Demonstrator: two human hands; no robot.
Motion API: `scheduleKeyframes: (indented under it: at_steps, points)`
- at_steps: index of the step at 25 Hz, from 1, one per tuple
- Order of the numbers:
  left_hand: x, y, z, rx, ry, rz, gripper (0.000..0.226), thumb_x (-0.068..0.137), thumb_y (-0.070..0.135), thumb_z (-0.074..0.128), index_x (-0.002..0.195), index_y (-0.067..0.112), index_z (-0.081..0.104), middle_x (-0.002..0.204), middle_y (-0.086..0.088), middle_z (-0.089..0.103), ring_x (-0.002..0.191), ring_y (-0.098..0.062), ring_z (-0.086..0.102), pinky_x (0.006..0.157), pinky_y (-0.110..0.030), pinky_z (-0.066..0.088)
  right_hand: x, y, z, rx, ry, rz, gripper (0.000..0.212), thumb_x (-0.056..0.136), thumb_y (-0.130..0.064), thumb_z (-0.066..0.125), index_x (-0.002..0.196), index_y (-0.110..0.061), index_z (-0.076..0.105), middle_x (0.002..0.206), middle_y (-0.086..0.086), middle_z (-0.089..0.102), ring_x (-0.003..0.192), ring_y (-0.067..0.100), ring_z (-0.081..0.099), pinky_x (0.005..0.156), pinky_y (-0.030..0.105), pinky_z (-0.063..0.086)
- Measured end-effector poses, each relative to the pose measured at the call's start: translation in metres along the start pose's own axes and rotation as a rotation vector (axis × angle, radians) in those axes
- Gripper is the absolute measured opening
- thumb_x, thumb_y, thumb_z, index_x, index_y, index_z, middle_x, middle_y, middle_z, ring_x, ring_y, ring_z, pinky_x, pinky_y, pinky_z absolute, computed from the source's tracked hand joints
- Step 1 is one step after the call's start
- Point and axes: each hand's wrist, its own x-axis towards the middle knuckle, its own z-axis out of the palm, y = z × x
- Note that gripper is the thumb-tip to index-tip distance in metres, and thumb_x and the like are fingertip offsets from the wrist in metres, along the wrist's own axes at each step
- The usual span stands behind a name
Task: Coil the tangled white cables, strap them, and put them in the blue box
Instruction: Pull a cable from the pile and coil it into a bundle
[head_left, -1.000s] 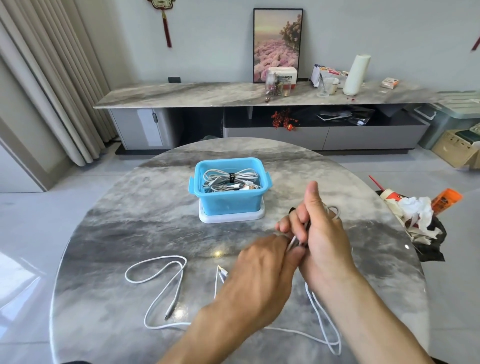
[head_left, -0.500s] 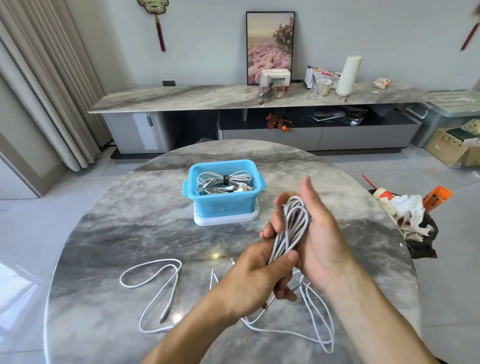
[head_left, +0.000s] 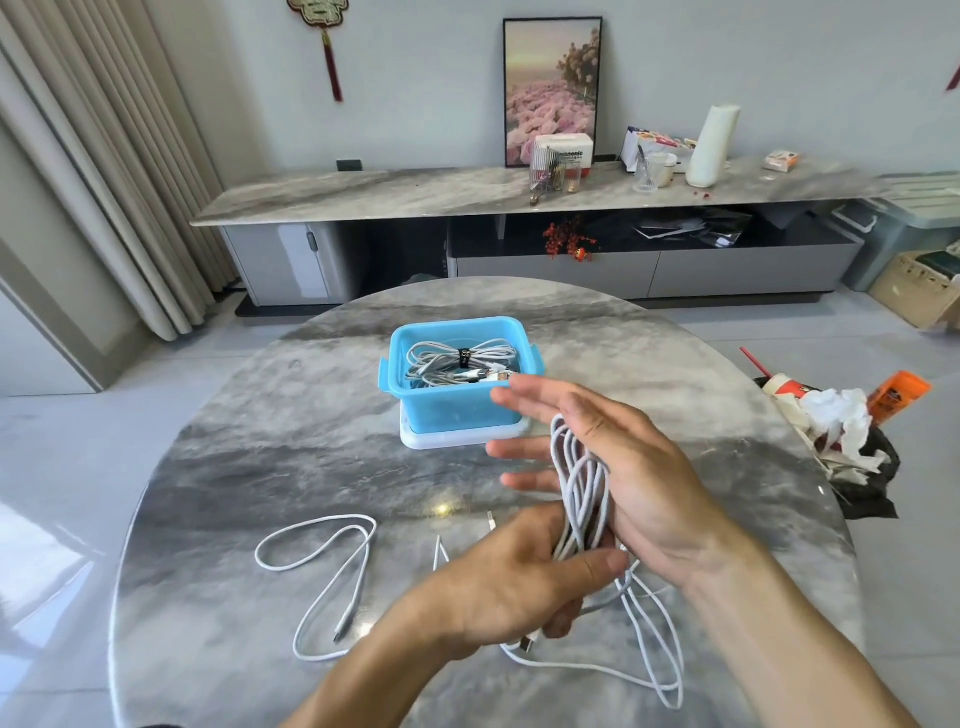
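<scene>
our right hand (head_left: 613, 467) spreads flat as a former for the coil (head_left: 582, 488) while our left hand (head_left: 524, 582) pinches its base, the box (head_left: 457, 410) waiting at 12 o'clock.

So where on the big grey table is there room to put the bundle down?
The round grey marble table is bare left of the blue plastic box, and behind it. The near middle is crowded: a loose white cable lies there, more loops trail under the left hand and right hand.
</scene>
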Motion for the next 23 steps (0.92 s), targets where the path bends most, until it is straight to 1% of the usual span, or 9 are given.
scheduleKeyframes:
  at_steps: [2, 4, 7, 9, 11, 13, 16, 20, 23]
  points:
    - [0.001, 0.0, 0.001, -0.085, -0.045, 0.026, 0.027, 0.1, 0.021, 0.054, 0.075, 0.013, 0.048, 0.055, 0.001, 0.046, 0.047, -0.012, 0.041, 0.047, -0.024, 0.032, -0.003, -0.008, -0.008, 0.226, -0.077, 0.043, 0.036, 0.099, -0.012, 0.04, 0.128, -0.003, 0.06, 0.134, 0.018, 0.061, 0.112, 0.039, 0.064, 0.094, 0.049, 0.053]
    - [0.001, 0.0, 0.001, -0.177, -0.034, 0.023, 0.03, 0.1, 0.028, 0.053, 0.078, 0.009, 0.049, 0.053, -0.001, 0.043, 0.046, -0.015, 0.042, 0.047, -0.024, 0.033, -0.002, -0.01, -0.014, 0.276, 0.0, 0.039, 0.035, 0.097, -0.003, 0.039, 0.12, 0.0, 0.065, 0.126, 0.024, 0.064, 0.109, 0.041, 0.065, 0.096, 0.05, 0.052]
    - [0.003, 0.0, 0.002, -0.227, 0.005, -0.055, 0.035, 0.1, 0.037, 0.048, 0.075, 0.013, 0.05, 0.047, -0.002, 0.037, 0.04, -0.015, 0.042, 0.045, -0.022, 0.035, -0.001, -0.004, -0.013, -0.052, 0.183, 0.016, 0.028, 0.101, -0.008, 0.041, 0.115, -0.001, 0.065, 0.113, 0.022, 0.07, 0.095, 0.045, 0.07, 0.085, 0.051, 0.057]
    - [0.004, 0.0, -0.001, -0.229, 0.032, -0.079, 0.038, 0.099, 0.037, 0.047, 0.07, 0.014, 0.048, 0.047, -0.001, 0.036, 0.039, -0.013, 0.035, 0.044, -0.021, 0.034, -0.003, -0.005, -0.015, -0.211, 0.163, 0.023, 0.028, 0.094, -0.023, 0.057, 0.118, -0.01, 0.063, 0.111, 0.014, 0.072, 0.091, 0.043, 0.071, 0.084, 0.052, 0.057]
    - [0.004, 0.002, -0.005, -0.185, 0.062, -0.086, 0.039, 0.1, 0.036, 0.047, 0.067, 0.015, 0.048, 0.047, -0.001, 0.036, 0.039, -0.012, 0.033, 0.045, -0.022, 0.033, -0.007, -0.011, -0.018, -0.282, 0.096, 0.075, 0.04, 0.079, -0.017, 0.067, 0.118, -0.016, 0.062, 0.111, 0.009, 0.073, 0.094, 0.037, 0.072, 0.087, 0.05, 0.057]
    - [0.004, 0.002, -0.006, -0.095, 0.097, -0.08, 0.04, 0.101, 0.038, 0.048, 0.068, 0.015, 0.049, 0.046, 0.001, 0.038, 0.039, -0.012, 0.034, 0.045, -0.025, 0.032, -0.008, -0.012, -0.019, -0.393, 0.146, 0.081, 0.039, 0.073, -0.008, 0.065, 0.111, -0.017, 0.064, 0.101, 0.009, 0.075, 0.091, 0.034, 0.073, 0.089, 0.053, 0.057]
    - [0.005, 0.003, -0.005, -0.035, 0.126, -0.072, 0.038, 0.098, 0.039, 0.054, 0.066, 0.019, 0.052, 0.045, 0.005, 0.04, 0.04, -0.012, 0.036, 0.045, -0.027, 0.031, -0.006, -0.005, -0.013, -0.514, 0.288, 0.003, 0.025, 0.084, -0.001, 0.056, 0.098, -0.018, 0.067, 0.084, 0.007, 0.076, 0.082, 0.032, 0.072, 0.082, 0.053, 0.057]
    - [0.004, 0.004, -0.006, -0.016, 0.114, -0.071, 0.042, 0.096, 0.031, 0.061, 0.054, 0.03, 0.055, 0.049, 0.006, 0.038, 0.046, -0.013, 0.036, 0.045, -0.025, 0.03, -0.009, 0.0, -0.022, -1.018, 0.392, -0.16, 0.019, 0.081, -0.026, 0.043, 0.08, -0.02, 0.061, 0.064, -0.001, 0.063, 0.064, 0.023, 0.06, 0.063, 0.043, 0.052]
    - [0.005, 0.001, -0.004, -0.066, 0.077, -0.049, 0.04, 0.095, 0.035, 0.061, 0.058, 0.027, 0.049, 0.049, 0.005, 0.041, 0.044, -0.013, 0.043, 0.049, -0.028, 0.032, -0.009, -0.002, -0.025, -1.048, 0.453, -0.212, 0.023, 0.08, -0.024, 0.041, 0.07, -0.012, 0.058, 0.056, 0.0, 0.057, 0.057, 0.025, 0.052, 0.056, 0.043, 0.047]
